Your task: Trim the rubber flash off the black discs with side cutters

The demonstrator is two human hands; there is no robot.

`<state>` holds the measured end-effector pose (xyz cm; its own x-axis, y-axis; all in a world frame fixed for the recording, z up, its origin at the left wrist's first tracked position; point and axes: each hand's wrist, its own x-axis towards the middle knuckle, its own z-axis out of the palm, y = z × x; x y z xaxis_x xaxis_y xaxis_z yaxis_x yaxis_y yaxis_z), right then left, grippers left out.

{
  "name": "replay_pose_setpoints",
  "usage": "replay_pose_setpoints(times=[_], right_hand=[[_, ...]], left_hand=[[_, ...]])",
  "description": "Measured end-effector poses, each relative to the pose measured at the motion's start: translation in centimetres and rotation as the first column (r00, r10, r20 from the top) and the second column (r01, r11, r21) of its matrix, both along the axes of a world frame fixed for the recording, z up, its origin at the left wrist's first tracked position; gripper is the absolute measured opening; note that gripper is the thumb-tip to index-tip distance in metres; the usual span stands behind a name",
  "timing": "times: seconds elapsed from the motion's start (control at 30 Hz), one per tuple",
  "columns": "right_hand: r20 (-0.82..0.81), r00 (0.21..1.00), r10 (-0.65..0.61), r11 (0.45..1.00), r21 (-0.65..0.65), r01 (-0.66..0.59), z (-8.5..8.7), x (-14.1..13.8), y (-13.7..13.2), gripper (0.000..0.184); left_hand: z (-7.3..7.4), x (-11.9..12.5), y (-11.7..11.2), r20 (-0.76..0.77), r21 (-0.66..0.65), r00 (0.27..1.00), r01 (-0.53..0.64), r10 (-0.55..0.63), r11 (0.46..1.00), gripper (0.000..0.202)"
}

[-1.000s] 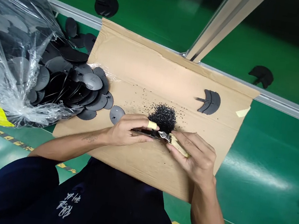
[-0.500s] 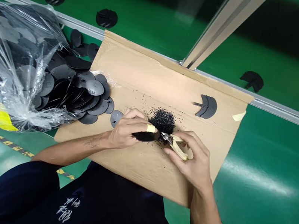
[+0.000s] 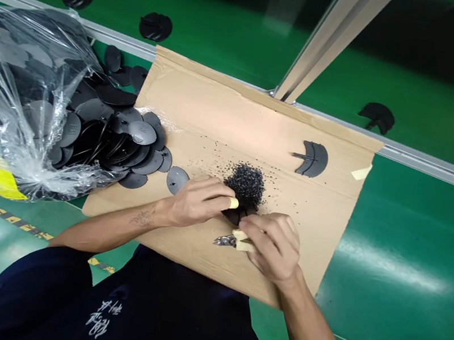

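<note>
My left hand (image 3: pixel 198 203), a yellow cot on its fingertip, pinches a black plastic disc (image 3: pixel 232 215) over a sheet of brown cardboard (image 3: pixel 235 119). My right hand (image 3: pixel 273 245) is closed around cream-handled nippers (image 3: pixel 233 241), whose metal jaws point left, below the disc. A small heap of black trimmings (image 3: pixel 247 183) lies on the cardboard just beyond both hands. One trimmed black part (image 3: pixel 313 159) rests at the cardboard's far right.
A clear plastic bag (image 3: pixel 13 102) spills several black discs (image 3: pixel 129 137) onto the cardboard's left edge. Beyond a metal rail (image 3: pixel 426 164), a green conveyor belt (image 3: pixel 240 34) carries scattered black parts. A slanted metal bar (image 3: pixel 320 41) rises at the back.
My right hand has drawn the nippers back from the disc's edge and turned them, so the jaws now point left below the disc. The left hand has shifted slightly toward me.
</note>
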<state>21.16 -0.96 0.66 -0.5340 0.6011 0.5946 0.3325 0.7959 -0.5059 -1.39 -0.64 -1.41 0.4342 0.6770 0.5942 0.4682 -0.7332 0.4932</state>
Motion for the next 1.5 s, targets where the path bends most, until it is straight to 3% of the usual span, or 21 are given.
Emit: replay_pose_setpoints(times=[0.07, 0.13, 0.23, 0.37, 0.5, 0.67, 0.9, 1.2, 1.5], right_hand=[[-0.041, 0.999, 0.029, 0.999, -0.033, -0.031, -0.1, 0.0, 0.0, 0.026], [-0.111, 0.994, 0.014, 0.992, -0.120, -0.027, -0.1, 0.2, 0.1, 0.031], [-0.155, 0.982, -0.105, 0.978, -0.194, 0.074, 0.0, 0.8, 0.7, 0.036], [-0.095, 0.953, -0.287, 0.934, -0.249, 0.256, -0.2, 1.6, 1.6, 0.032], [0.015, 0.962, -0.273, 0.930, -0.253, 0.268, -0.5, 1.7, 1.8, 0.031], [0.064, 0.980, -0.186, 0.956, -0.218, 0.196, -0.8, 1.5, 1.6, 0.032], [0.109, 0.980, -0.166, 0.976, -0.125, 0.179, -0.8, 1.4, 1.4, 0.029], [0.186, 0.961, -0.205, 0.978, 0.000, 0.209, -0.6, 1.6, 1.4, 0.030], [0.222, 0.941, -0.254, 0.965, 0.122, 0.232, -0.2, 1.6, 1.3, 0.016]], left_hand=[[-0.1, -0.1, 0.1, -0.106, 0.025, 0.994, -0.015, 0.018, 1.000, 0.018], [-0.1, -0.2, 0.2, -0.090, -0.013, 0.996, -0.019, 0.018, 1.000, 0.019], [0.0, -0.4, 0.4, 0.107, -0.169, 0.994, -0.010, 0.029, 0.986, 0.013], [0.5, -0.6, 0.4, 0.352, -0.332, 0.935, 0.090, 0.035, 0.939, 0.010], [0.5, -0.6, 0.2, 0.442, -0.412, 0.896, 0.166, 0.037, 0.896, 0.010], [0.2, -0.4, -0.1, 0.518, -0.448, 0.854, 0.230, 0.041, 0.864, 0.010], [0.2, -0.1, -0.3, 0.608, -0.497, 0.794, 0.354, 0.026, 0.792, 0.009], [-0.3, -0.2, -0.5, 0.594, -0.541, 0.803, 0.352, 0.050, 0.764, 0.016], [-0.3, -0.2, -0.5, 0.602, -0.526, 0.798, 0.370, 0.029, 0.766, 0.011]])
